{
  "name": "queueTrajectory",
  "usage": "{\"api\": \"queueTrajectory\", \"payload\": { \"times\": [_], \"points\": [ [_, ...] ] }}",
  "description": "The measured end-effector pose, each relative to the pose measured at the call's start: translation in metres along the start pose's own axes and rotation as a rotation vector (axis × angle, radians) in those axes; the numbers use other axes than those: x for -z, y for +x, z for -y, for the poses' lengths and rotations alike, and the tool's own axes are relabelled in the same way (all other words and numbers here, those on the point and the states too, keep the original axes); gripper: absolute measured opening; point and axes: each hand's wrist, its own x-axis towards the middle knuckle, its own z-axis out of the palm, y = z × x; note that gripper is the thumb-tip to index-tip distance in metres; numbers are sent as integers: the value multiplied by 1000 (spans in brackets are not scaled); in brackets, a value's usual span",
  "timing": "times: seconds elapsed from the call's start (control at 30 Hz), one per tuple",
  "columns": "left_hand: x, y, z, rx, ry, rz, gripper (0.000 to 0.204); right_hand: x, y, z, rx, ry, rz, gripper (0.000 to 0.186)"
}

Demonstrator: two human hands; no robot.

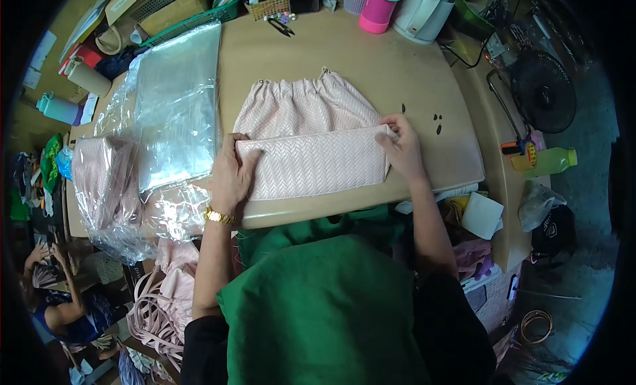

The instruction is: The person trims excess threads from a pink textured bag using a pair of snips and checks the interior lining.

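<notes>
A pale pink woven-texture bag (311, 161) lies on the table in front of me, its gathered top pointing away and its lower part folded up into a flat band. My left hand (232, 173) grips the band's left end, thumb on top and fingers around the edge. At the upper right corner of the band, my right hand (400, 145) pinches the material between thumb and fingers. Small metal rings show at the two ends of the gathered top.
Clear plastic sleeves (177, 113) are stacked on the left beside wrapped pink bags (106, 179). Thread snips (281, 27), a pink bottle (380, 10) and a kettle (424, 14) stand or lie at the back. Pink straps (156, 305) hang lower left. Another person (63, 305) sits far left.
</notes>
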Motion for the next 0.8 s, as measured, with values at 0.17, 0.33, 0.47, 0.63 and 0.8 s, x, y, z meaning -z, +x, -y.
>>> {"api": "queueTrajectory", "payload": {
  "times": [0.17,0.33,0.47,0.63,0.8],
  "points": [
    [18,-53,-8,-165,347,-374,73,21,-61,22,-279,-148,24,60],
    [26,-71,-16,404,-538,21,84,0,-80,33,-329,383,-37,74],
    [16,-79,-1,383,-839,103,95,12,-64,36,-587,467,-56,76],
    [13,-72,-5,500,-958,51,90,8,-55,29,-562,519,-51,79],
    [30,-80,-11,412,-546,9,67,19,-59,20,-528,195,20,80]
  ]
}}
